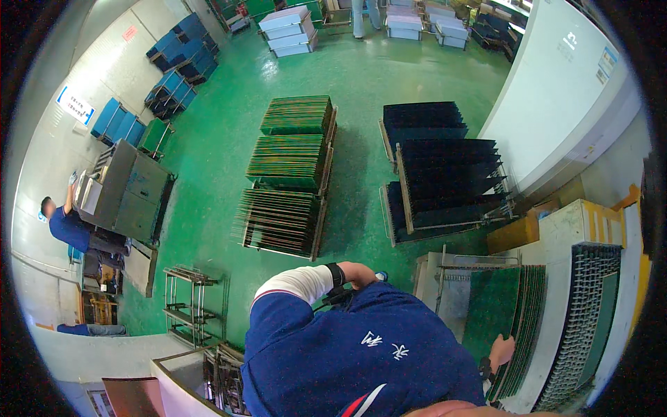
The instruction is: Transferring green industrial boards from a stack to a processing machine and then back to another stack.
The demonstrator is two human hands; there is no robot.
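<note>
My right hand [501, 349] is at the right, its fingers closed on the edge of a thin green board [486, 302]. That board stands upright at the front of a row of similar boards [531, 313] in a metal rack [479, 266]. A dark band circles the right wrist. My left hand [359, 274] is bent in front of my waist, below a white sleeve and a black wristband. Its fingers are hidden, so what it touches cannot be made out.
Racks of green boards [288, 153] and racks of dark boards [445, 167] stand ahead on the green floor. A slotted conveyor [580, 313] is at far right, an empty metal stand [187, 306] at left. A co-worker [76, 229] reaches onto a grey machine [132, 187].
</note>
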